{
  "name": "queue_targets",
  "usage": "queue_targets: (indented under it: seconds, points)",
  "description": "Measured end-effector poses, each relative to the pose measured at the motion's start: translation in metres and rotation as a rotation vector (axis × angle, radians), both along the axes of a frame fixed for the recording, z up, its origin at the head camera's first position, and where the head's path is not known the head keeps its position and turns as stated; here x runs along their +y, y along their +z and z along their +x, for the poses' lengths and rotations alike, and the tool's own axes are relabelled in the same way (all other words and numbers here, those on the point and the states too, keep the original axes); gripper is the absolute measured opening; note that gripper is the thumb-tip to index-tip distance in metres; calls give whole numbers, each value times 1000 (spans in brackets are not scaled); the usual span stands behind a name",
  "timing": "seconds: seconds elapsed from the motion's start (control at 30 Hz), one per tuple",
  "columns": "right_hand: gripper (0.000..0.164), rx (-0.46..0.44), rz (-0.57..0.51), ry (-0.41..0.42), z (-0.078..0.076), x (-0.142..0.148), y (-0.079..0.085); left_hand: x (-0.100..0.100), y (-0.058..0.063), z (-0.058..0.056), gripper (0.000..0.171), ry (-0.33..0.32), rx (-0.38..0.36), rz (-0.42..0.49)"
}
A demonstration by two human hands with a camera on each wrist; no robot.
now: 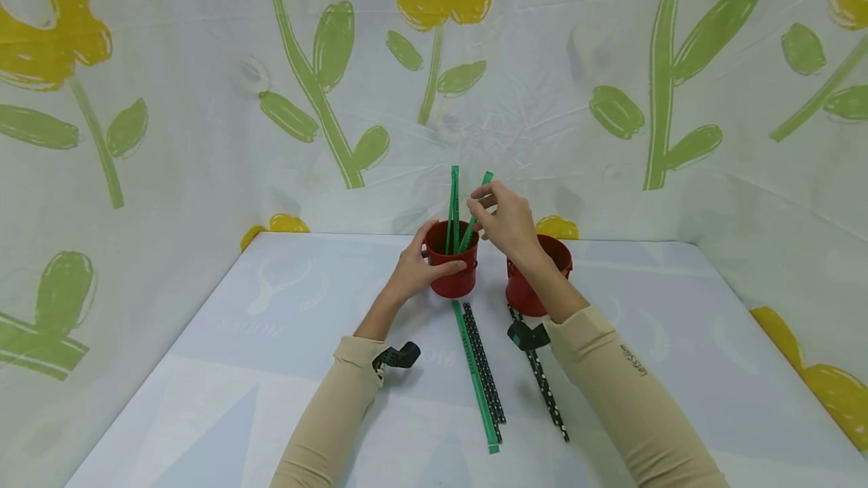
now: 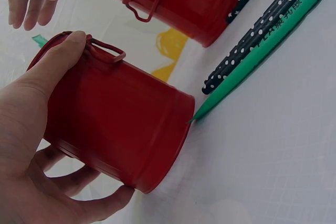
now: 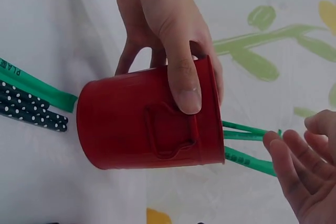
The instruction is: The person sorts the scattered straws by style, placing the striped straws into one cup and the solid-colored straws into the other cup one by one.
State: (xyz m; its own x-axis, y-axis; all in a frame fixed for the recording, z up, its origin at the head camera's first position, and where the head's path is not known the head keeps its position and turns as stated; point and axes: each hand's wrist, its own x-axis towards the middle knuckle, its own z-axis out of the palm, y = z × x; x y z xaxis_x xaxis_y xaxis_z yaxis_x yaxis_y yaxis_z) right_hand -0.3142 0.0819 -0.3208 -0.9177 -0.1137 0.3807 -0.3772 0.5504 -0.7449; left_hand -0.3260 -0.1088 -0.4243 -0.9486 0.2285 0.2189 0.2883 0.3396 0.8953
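Observation:
My left hand [image 1: 422, 262] grips the left red bucket [image 2: 115, 114], thumb along the near side by the rim and the other fingers round the far side. Several green-wrapped straws [image 1: 455, 202] stand in this bucket, their tops leaning apart. At the straw on the right [image 1: 468, 233], my right hand [image 1: 505, 221] hovers above the rim with its fingers loosely spread; in the right wrist view, the fingers [image 3: 289, 171] overlap the straw's end without closing round it. A second red bucket [image 1: 525, 294] stands to the right, partly hidden behind the right forearm.
Before the left bucket lie a green-wrapped straw [image 1: 477, 379] and black white-dotted straws [image 1: 484, 367], side by side. More black patterned straws [image 1: 542, 386] lie before the right bucket. A flower-printed sheet [image 1: 529, 96] hangs behind the table [image 1: 271, 367].

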Motion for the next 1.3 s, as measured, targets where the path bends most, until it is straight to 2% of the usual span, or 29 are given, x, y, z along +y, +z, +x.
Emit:
queue_targets:
  seconds: [0.33, 0.57, 1.03, 1.3]
  points:
    - [26, -15, 13, 3, 3, 5, -6, 0, -1, -1, 88, 3, -1, 6]
    - [23, 19, 5, 21, 5, 10, -8, 0, -1, 0, 88, 10, 5, -1]
    - [23, 21, -63, 34, 15, 15, -17, 1, 0, 1, 87, 10, -5, 2]
    - [23, 32, -60, 61, 25, 18, -18, 0, -2, 0, 86, 5, 21, -2]
